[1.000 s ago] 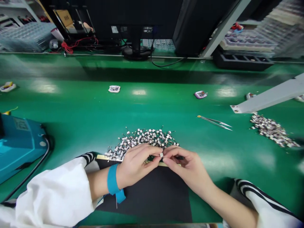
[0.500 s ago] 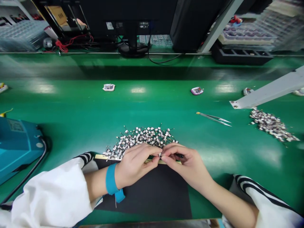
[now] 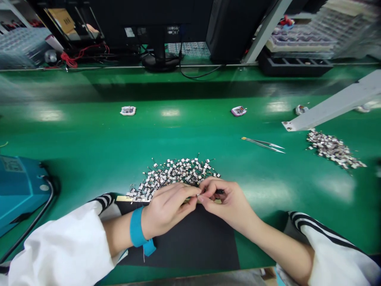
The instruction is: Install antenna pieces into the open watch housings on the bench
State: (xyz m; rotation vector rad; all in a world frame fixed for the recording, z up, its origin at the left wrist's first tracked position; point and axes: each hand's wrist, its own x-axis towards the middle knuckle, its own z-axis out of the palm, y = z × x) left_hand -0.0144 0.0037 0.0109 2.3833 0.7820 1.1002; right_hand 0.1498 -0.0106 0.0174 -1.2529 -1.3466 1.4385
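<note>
My left hand [image 3: 169, 208], with a blue wrist strap [image 3: 137, 227], pinches a tiny whitish part between thumb and forefinger. The fingertips of my right hand [image 3: 224, 200] meet it there, pinched together on the same part, which is mostly hidden. Something small and dark, perhaps a pen-like tool, shows inside the curl of the right fingers. Just beyond both hands lies a heap of small white-and-black parts with short leads [image 3: 175, 172]. Beneath the hands is a black mat [image 3: 190, 246] with a yellowish strip along its far edge.
Tweezers [image 3: 263, 144] lie to the right, near a second pile of small parts [image 3: 333, 149]. A grey metal arm [image 3: 330, 103] juts in above that pile. At left stands a blue machine [image 3: 22, 190]. Small device shells [image 3: 128, 111] sit farther back, before a monitor [image 3: 160, 24].
The view has shifted slightly, so the table's things sit a little farther left. My fingertips have closed more tightly together, and the small part between them shows less.
</note>
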